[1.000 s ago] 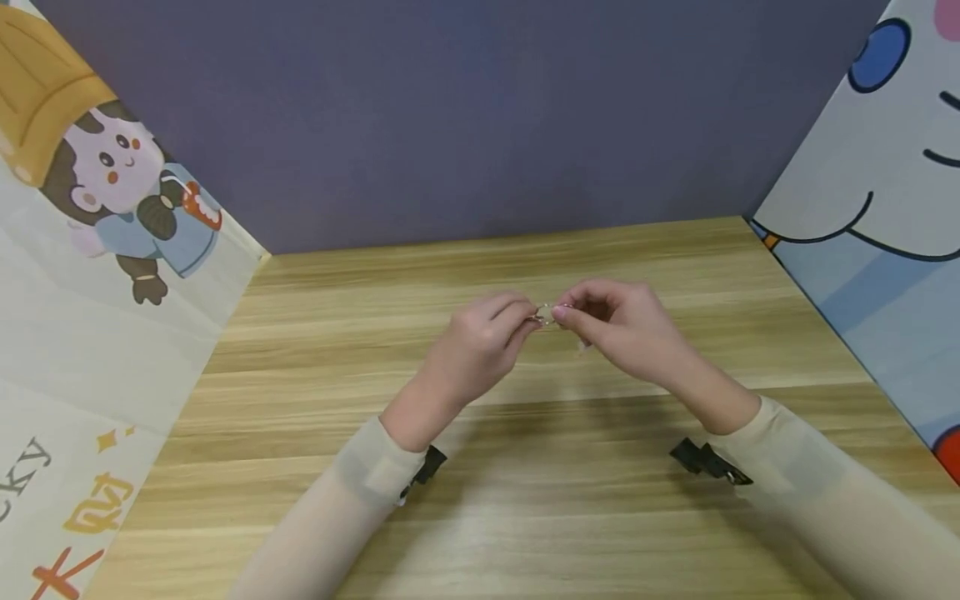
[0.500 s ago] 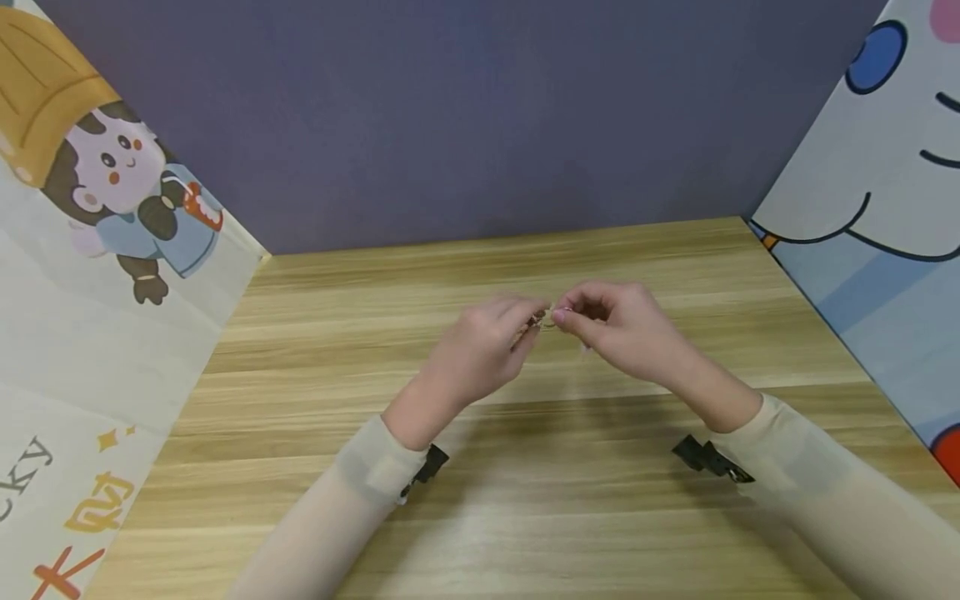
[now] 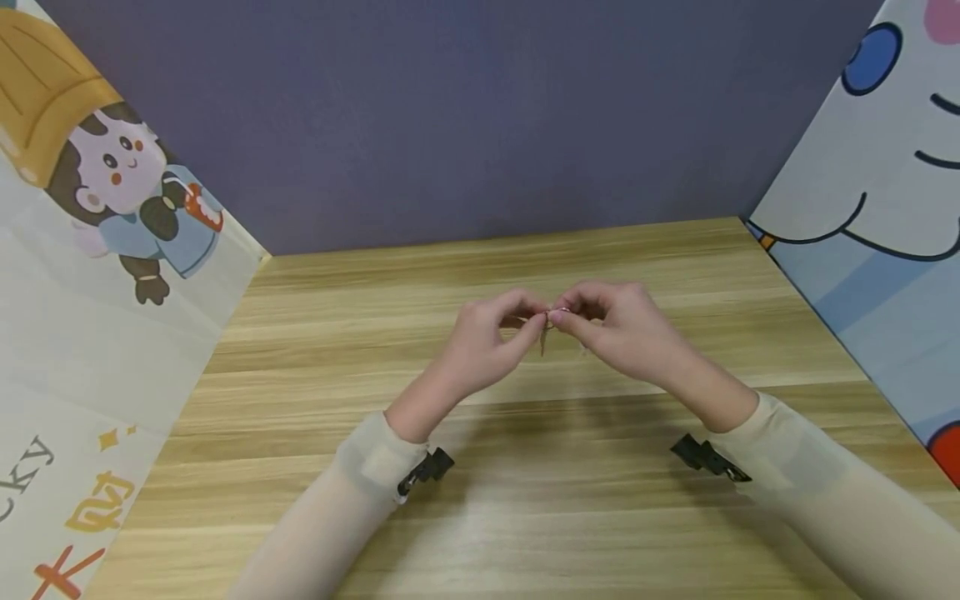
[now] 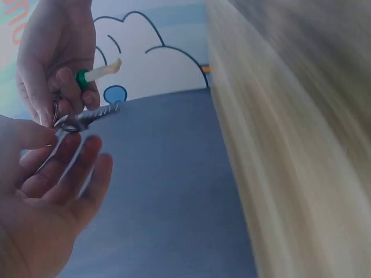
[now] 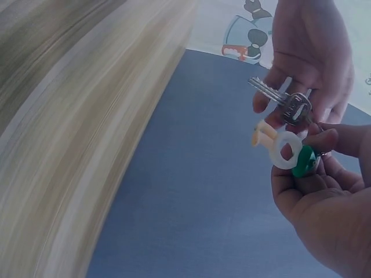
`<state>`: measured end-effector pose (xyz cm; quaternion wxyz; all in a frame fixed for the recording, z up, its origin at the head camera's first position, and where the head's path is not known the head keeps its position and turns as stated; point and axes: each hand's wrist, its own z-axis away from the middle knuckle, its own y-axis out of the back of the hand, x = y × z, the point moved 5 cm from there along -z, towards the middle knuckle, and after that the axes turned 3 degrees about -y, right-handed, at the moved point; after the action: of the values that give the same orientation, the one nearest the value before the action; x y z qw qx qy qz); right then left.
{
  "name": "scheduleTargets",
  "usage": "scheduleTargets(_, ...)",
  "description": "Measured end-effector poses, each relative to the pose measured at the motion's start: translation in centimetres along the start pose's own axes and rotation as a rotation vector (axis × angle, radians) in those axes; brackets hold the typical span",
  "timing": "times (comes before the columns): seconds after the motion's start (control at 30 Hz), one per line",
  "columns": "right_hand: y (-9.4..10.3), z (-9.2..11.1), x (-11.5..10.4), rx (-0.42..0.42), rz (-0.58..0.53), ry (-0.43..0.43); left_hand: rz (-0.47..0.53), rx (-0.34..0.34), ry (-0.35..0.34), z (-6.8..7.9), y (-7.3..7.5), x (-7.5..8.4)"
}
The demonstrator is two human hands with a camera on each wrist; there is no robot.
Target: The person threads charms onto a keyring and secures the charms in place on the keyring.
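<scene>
In the head view my left hand point(image 3: 491, 342) and right hand point(image 3: 618, 329) meet fingertip to fingertip above the table. A silver key point(image 5: 272, 92) with a notched blade lies against the left fingers, and the left thumb and a finger pinch it by its head. From the left wrist, the key point(image 4: 87, 119) points away from both hands. A thin metal key ring point(image 4: 56, 110) is pinched by the right hand's thumb and finger. Beside it, under those fingers, hangs a charm point(image 5: 285, 150) with a green disc, a white loop and a pale orange piece. Fingers partly hide the ring.
The wood-grain table point(image 3: 480, 500) stretches below both hands. Behind it rises a plain blue-grey panel point(image 3: 480, 125). Cartoon-printed panels stand on the left point(image 3: 112, 333) and right point(image 3: 862, 275). Black wrist devices hang under both sleeves.
The left hand has turned and its fingers have shifted, closing up to the right fingertips. The key now hangs down from the left fingertips. The right hand has barely moved.
</scene>
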<state>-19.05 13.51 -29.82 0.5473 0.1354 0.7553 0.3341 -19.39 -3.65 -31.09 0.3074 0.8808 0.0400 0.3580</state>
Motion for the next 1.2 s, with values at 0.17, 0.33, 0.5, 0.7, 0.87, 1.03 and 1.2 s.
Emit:
scheduleTargets(0.17,-0.2,-0.2,0.0,0.019,0.029,0.05,-0.479,0.057,-0.25,0.1,0.2,1.2)
scheduleTargets(0.33,-0.1,-0.4,-0.2,0.073,0.047,0.099,-0.656,0.131,-0.325,0.3,0.2,2.0)
scheduleTargets(0.5,0.1,-0.4,-0.5,0.084,0.006,0.086,-0.685,0.191,-0.327,0.5,0.3,1.9)
scheduleTargets(0.7,0.1,-0.3,-0.6,0.094,-0.029,0.055,-0.709,0.244,-0.329,0.6,0.3,1.7)
scheduleTargets(0.87,0.0,-0.4,-0.5,0.12,-0.069,0.035,-0.703,0.27,-0.318,0.6,0.3,1.7)
scheduleTargets(1.03,-0.3,-0.6,0.0,0.121,-0.155,-0.012,-0.718,0.296,-0.325,0.6,0.3,1.9)
scheduleTargets(1.2,-0.6,-0.6,0.5,0.073,-0.319,-0.112,-0.848,0.328,-0.361,0.8,0.1,2.2)
